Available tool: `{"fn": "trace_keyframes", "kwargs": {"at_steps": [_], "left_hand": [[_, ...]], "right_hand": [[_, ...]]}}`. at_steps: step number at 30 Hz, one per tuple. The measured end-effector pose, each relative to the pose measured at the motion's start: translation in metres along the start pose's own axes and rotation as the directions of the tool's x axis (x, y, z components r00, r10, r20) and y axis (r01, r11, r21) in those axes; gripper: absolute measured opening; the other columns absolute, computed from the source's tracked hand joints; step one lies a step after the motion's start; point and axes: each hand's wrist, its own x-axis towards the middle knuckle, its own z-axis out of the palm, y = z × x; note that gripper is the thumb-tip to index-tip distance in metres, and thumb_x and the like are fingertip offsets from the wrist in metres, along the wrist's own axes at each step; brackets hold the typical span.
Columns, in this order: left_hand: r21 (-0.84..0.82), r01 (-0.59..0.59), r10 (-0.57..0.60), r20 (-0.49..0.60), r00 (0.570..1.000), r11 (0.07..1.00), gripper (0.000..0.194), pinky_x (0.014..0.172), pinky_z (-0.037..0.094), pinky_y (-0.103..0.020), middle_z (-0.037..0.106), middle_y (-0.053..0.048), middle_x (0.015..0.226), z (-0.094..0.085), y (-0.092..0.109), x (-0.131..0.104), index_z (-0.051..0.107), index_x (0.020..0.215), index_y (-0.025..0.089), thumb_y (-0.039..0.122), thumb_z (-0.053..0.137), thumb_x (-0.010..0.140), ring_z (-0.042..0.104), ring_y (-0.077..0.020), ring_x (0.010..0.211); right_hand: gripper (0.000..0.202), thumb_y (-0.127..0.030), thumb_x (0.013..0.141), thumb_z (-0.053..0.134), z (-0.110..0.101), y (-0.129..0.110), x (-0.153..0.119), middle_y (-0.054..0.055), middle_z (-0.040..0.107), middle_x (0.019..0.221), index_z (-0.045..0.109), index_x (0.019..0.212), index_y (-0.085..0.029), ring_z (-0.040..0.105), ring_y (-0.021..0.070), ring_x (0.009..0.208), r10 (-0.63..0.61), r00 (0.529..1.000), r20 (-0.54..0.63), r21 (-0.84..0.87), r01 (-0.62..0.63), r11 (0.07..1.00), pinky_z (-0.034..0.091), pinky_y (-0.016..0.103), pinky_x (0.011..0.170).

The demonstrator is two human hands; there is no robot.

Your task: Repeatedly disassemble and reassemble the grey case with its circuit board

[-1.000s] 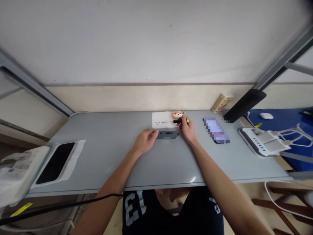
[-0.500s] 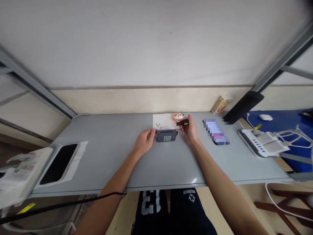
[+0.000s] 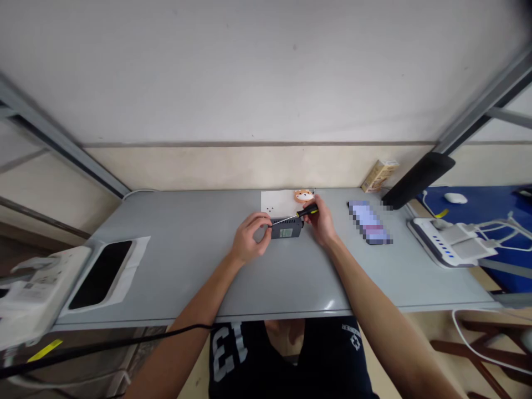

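A small dark grey box [image 3: 286, 229] with vent slots and a pale label stands on the grey desk. In my right hand [image 3: 322, 223] is a screwdriver [image 3: 308, 210] with a black and yellow handle. Its thin shaft slants left and down across the box's top, the tip reaching the left upper corner. My left hand [image 3: 250, 239] is at that corner, its fingers curled in close to the tip; whatever they pinch is too small to make out. Behind the box lies a white sheet of paper [image 3: 276, 202] with several tiny dark screws [image 3: 270, 209] on it.
An orange and white animal-face item [image 3: 304, 196] sits by the paper. Right of my hand lies a phone [image 3: 369, 221]; beyond are a small carton [image 3: 379, 175], a black cylinder [image 3: 418, 180] and a power strip [image 3: 446, 244]. A dark-screened device [image 3: 102, 274] lies at left.
My left hand has shifted from the box's left side up to its corner, fingers now at the screwdriver tip. The screwdriver has tilted, its tip lowered onto the box's left upper corner.
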Motion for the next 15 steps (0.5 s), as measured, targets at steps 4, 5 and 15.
{"fn": "trace_keyframes", "kwargs": {"at_steps": [4, 5, 15], "left_hand": [[0.029, -0.04, 0.04, -0.01, 0.999, 0.999, 0.007, 0.091, 0.054, -0.037, 0.067, -0.007, 0.107, 0.0, 0.0, 0.001, 0.062, 0.093, 0.022, 0.019, 0.057, 0.092, 0.066, -0.0192, 0.097], [0.047, -0.045, 0.045, -0.003, 0.999, 0.998, 0.007, 0.089, 0.054, -0.036, 0.067, -0.007, 0.107, -0.001, -0.001, 0.001, 0.063, 0.093, 0.022, 0.019, 0.056, 0.092, 0.066, -0.0191, 0.095], [0.186, -0.086, 0.076, 0.061, 0.995, 0.979, 0.013, 0.088, 0.054, -0.038, 0.068, -0.008, 0.111, -0.002, -0.005, 0.0, 0.065, 0.099, 0.024, 0.019, 0.057, 0.091, 0.066, -0.0204, 0.095]], "right_hand": [[0.053, -0.07, 0.089, 0.054, -0.002, -0.002, 0.001, -0.001, 0.053, 0.05, 0.064, 0.074, -0.021, 0.045, 0.0114, 0.045, 0.0, 0.999, -0.039, 0.006, 0.0, 1.0, 0.032, 0.027, 0.046], [0.054, -0.072, 0.088, 0.053, -0.002, -0.002, 0.001, -0.001, 0.054, 0.05, 0.064, 0.075, -0.021, 0.045, 0.0115, 0.045, -0.008, 0.998, -0.061, -0.006, 0.008, 1.0, 0.032, 0.028, 0.047], [0.051, -0.071, 0.087, 0.057, 0.0, 0.012, 0.005, 0.002, 0.071, 0.078, 0.07, 0.098, -0.023, 0.057, 0.0139, 0.068, -0.141, 0.99, 0.019, -0.299, 0.14, 0.944, 0.044, 0.025, 0.06]]}}
